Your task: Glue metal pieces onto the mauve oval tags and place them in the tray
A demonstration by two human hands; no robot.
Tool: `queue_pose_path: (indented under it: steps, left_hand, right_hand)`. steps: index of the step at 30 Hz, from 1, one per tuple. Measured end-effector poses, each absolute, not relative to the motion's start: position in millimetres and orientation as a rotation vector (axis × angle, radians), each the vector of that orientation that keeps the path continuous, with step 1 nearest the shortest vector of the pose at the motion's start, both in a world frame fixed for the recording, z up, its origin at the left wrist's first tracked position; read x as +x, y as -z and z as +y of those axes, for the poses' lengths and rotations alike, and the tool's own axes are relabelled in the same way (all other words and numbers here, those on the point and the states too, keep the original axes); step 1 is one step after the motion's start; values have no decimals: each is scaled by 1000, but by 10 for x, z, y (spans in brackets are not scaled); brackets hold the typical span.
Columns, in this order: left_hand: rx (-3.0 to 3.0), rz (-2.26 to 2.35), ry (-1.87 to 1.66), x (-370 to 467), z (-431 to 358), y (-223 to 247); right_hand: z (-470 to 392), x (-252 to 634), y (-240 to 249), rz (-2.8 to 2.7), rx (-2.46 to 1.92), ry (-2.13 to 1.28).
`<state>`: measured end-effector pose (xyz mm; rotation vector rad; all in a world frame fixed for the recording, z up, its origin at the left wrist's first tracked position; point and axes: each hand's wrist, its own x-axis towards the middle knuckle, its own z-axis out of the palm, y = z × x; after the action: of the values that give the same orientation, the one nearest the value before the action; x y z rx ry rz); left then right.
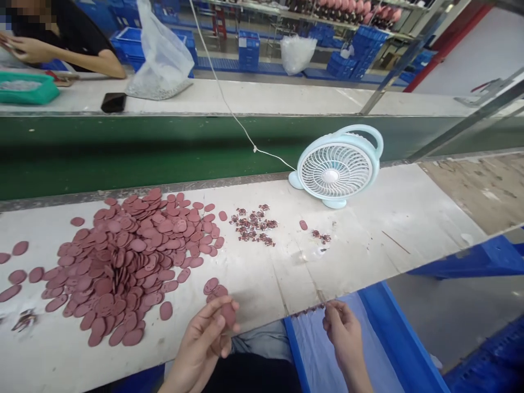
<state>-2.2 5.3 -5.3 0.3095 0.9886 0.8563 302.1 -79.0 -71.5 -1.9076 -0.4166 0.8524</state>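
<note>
My left hand (207,333), near the front edge of the table, holds a reddish-brown oval piece (228,315) between thumb and fingers. Just beyond it lie a few matching ovals (210,286). A large pile of these ovals (135,245) covers the left part of the table. My right hand (341,327) is pinched closed over the far edge of a blue bin (403,333) lined with white sheeting; what it grips is too small to make out. Small dark parts (308,311) line the bin's far edge. A cluster of small brown parts (254,224) lies mid-table.
A light blue fan (333,169) with a cord stands at the table's back, before a green belt (164,153). Across it are a plastic bag (161,71), a black phone (113,102), a green tray (30,90) and a person's arm (82,57).
</note>
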Motion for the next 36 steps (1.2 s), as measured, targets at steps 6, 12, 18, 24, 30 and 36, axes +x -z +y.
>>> queue_pose_path:
  steps: [6, 12, 18, 24, 30, 36]
  left_hand:
    - [252, 834, -850, 55, 78, 121]
    - [226, 714, -871, 75, 110, 2]
    - [202, 755, -878, 97, 99, 37]
    - [482, 978, -956, 141, 104, 178]
    - [757, 1093, -901, 133, 87, 143]
    - [671, 1023, -819, 114, 68, 105]
  right_hand:
    - [-487, 2995, 231, -252, -1430, -1265]
    - [336, 2908, 251, 272, -154, -1725]
    - [520, 2654, 114, 301, -174, -1756]
    - [221, 2076, -225, 195, -622, -1800]
    - [65, 1670, -301, 50, -902, -1789]
    - [124, 1593, -369, 4, -975, -1712]
